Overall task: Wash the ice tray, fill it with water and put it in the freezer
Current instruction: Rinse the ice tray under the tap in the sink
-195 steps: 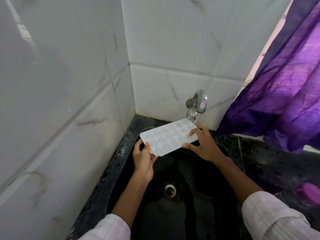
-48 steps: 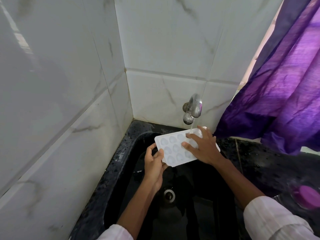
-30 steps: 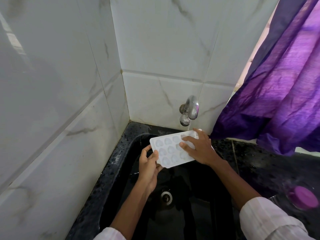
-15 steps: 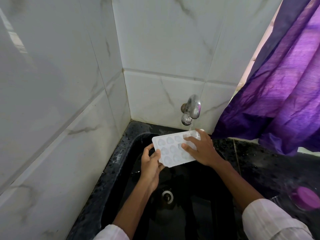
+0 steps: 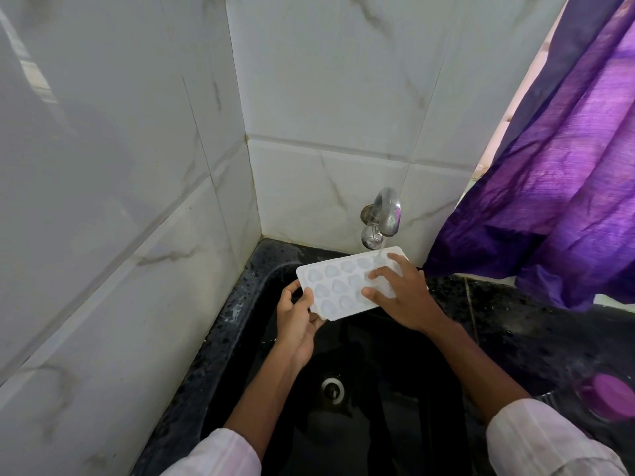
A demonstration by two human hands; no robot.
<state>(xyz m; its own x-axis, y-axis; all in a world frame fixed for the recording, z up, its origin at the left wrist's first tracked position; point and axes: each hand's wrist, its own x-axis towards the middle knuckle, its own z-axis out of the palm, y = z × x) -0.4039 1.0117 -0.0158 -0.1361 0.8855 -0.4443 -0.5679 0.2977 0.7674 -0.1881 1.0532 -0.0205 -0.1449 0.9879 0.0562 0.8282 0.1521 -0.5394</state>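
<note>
Head view: a white ice tray (image 5: pixel 338 286) is held over a black sink (image 5: pixel 237 324), just below a chrome tap (image 5: pixel 381 218) that is fixed to the tiled back wall (image 5: pixel 326 80). The tray is tilted, its far right end raised towards the spout, and its moulded cells are turned upward. A thin stream of water (image 5: pixel 380 253) is seen falling from the tap onto the tray's far right end.

The near left corner of the tray is gripped by the left hand (image 5: pixel 297 317); the thumb is laid on the rim and the fingers are curled beneath. The right hand (image 5: pixel 403 297) is spread over the tray's right end, and its fingers (image 5: pixel 376 274) are pressed on the cells from above, not wrapped round the edge. Pale sleeves (image 5: pixel 543 441) are seen at both forearms.

A round metal drain (image 5: pixel 332 389) is set in the sink floor below the hands. A purple curtain (image 5: pixel 567 166) is hung at the right, its lower folds near the speckled black counter (image 5: pixel 515 324). A container with a purple lid (image 5: pixel 611 396) is stood on that counter at the far right, well apart from the tray; its body is blurred.
</note>
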